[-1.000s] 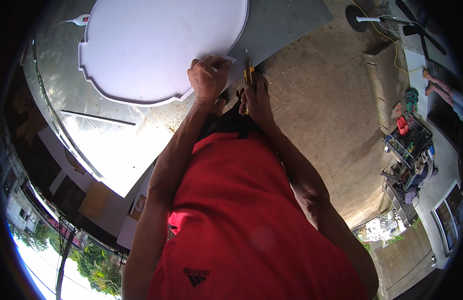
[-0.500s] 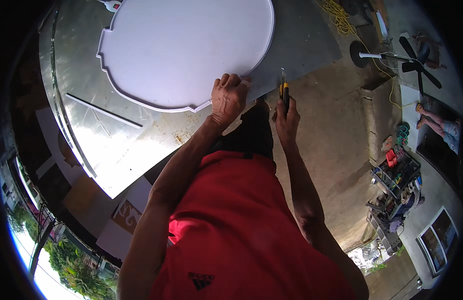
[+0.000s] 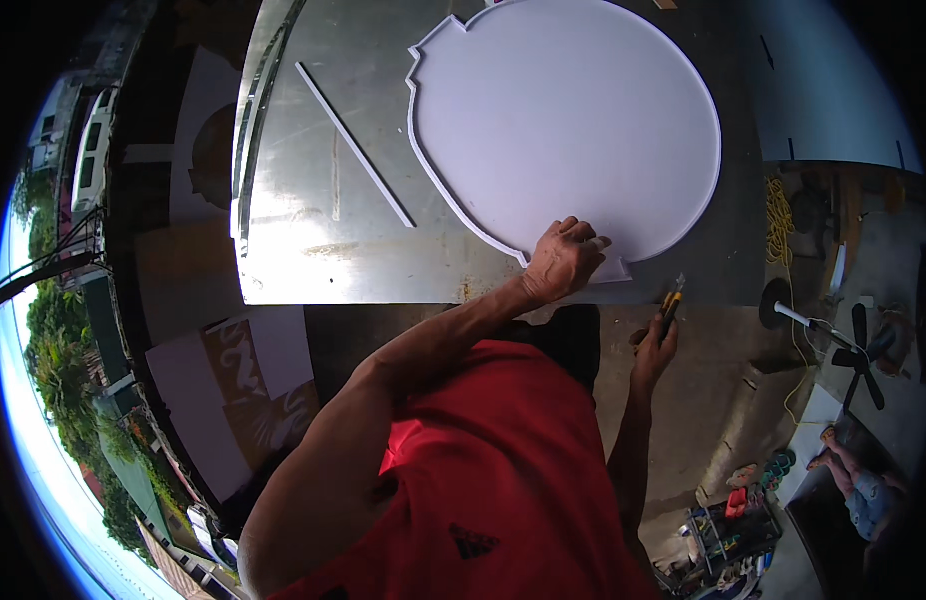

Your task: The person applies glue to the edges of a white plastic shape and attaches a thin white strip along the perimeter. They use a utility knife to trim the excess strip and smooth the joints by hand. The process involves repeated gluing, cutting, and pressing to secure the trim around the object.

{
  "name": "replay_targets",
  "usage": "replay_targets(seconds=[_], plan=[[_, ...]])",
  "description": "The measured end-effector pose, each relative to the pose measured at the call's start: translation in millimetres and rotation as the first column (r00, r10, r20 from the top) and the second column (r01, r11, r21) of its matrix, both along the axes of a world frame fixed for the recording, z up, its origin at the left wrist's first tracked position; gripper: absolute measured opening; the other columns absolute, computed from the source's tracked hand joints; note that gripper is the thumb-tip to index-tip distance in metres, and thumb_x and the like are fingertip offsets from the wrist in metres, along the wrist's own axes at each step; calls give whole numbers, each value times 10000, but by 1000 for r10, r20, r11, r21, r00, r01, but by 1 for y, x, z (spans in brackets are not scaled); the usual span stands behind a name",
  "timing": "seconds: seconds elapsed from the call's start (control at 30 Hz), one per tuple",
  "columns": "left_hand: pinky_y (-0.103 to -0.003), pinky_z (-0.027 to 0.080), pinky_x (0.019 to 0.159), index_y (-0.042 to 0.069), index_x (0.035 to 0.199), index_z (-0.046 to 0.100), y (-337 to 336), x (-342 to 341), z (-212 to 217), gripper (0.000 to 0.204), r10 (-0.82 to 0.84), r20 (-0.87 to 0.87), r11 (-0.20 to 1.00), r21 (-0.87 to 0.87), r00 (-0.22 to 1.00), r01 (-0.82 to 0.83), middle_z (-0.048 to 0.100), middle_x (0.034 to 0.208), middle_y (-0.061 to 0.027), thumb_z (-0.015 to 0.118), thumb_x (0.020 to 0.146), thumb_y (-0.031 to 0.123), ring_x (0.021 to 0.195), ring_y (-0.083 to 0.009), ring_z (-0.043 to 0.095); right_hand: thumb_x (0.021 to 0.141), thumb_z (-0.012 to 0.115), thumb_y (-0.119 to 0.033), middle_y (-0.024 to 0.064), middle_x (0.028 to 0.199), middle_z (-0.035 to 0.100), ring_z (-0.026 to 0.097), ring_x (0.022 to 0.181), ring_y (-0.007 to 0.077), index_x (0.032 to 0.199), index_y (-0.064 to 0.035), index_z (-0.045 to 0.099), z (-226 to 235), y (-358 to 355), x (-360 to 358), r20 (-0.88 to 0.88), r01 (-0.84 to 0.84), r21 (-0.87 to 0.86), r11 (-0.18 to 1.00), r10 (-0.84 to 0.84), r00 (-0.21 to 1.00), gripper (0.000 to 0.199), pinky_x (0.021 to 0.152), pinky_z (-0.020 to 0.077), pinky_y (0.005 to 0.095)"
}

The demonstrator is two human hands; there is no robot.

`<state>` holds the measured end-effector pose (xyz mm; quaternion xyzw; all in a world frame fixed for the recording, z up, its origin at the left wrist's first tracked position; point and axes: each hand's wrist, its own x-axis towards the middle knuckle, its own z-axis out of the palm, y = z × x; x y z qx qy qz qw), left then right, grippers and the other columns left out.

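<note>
The right hand [image 3: 651,352] has dropped away from the panel [image 3: 568,125] since half a second ago: then it held the knife [image 3: 670,308] up beside the panel's near rim, now it hangs off the near edge of the desk [image 3: 313,250], over the floor [image 3: 703,400], fingers clenched round the yellow-and-black handle with the blade pointing up. The left hand [image 3: 563,262] has stayed where it was, pressed palm-down and fingers bent on the panel's near rim, close to the small notch there; it grips nothing, only holds the sheet flat. By my reading the cut at this spot is paused or finished, and the blade is clear of the sheet.

The panel, a large white rounded sheet with a stepped tab on its left side, lies flat on the desk toward the right end and reaches almost to the near edge. Left of it a thin white strip [image 3: 353,145] lies diagonally on the bare grey metal top.

Farther off, a fan [image 3: 858,345] stands on the concrete floor to the right, a yellow cord [image 3: 778,215] coiled near it, and another person's legs [image 3: 863,480] show at the lower right.
</note>
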<state>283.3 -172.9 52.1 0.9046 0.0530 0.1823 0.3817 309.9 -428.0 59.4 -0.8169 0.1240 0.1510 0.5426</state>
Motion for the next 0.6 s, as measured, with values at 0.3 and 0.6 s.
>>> replay_targets(seconds=[0.3,0.6], plan=[[-405,550,824,36,1134,769,179,-30,-9,276,637,-148,726,-217,757,-653,714,960,-158,680,885,116,854,-313,696,1057,582,-279,30,801,561,573,605,126,1141,-16,575,-13,-7,4,-49,2,11,1000,-1,999,277,545,426,294],[-410,564,903,71,1214,755,315,-3,-45,375,779,-144,603,-90,610,-792,730,1074,-206,676,861,171,980,-360,721,1024,564,-193,85,822,615,644,545,222,1106,-37,524,-29,-10,10,-71,95,77,992,-89,993,180,451,471,349]])
